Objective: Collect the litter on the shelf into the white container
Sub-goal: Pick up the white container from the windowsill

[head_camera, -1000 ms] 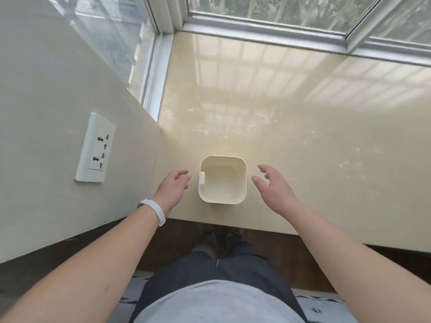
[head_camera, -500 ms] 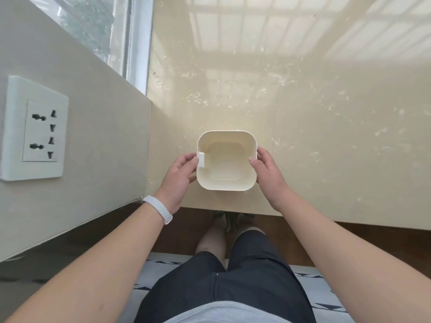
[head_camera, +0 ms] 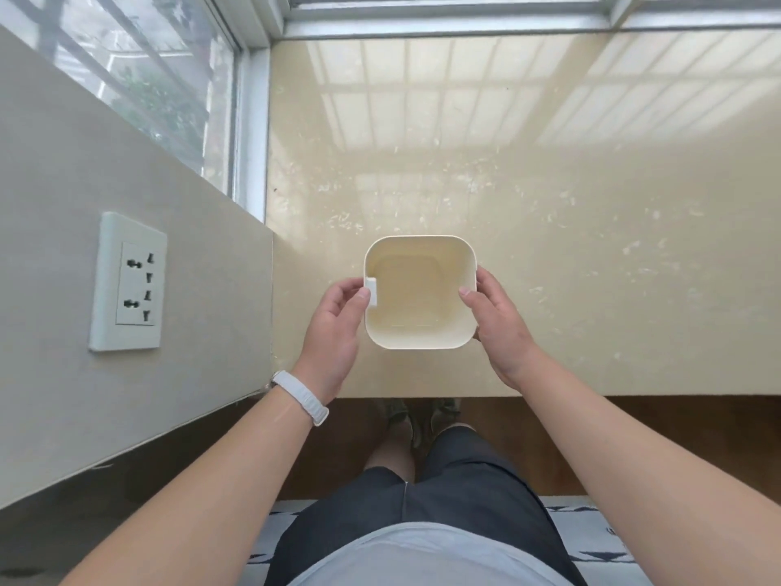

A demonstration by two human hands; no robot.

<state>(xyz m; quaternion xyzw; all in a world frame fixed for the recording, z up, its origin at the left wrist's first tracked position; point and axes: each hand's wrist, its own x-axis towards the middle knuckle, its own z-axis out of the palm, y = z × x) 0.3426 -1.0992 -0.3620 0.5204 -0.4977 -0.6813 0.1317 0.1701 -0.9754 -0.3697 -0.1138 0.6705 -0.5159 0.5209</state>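
Observation:
A white square container (head_camera: 422, 243) with rounded corners sits near the front edge of a glossy beige shelf (head_camera: 591, 247). Its inside looks empty. My left hand (head_camera: 334, 327) grips its left wall beside a small white tab, and a white band circles that wrist. My right hand (head_camera: 498, 323) grips the right wall, thumb over the rim. No litter shows on the shelf in this view.
A beige wall (head_camera: 63, 230) with a white power socket (head_camera: 129, 283) rises at the left. Window frames (head_camera: 443, 23) border the shelf's far and left sides. Below the shelf edge lie a brown floor and a patterned mat (head_camera: 591, 539).
Both hands went from hovering open beside the container to gripping its two sides. The view has tilted back up, showing the far window frame again.

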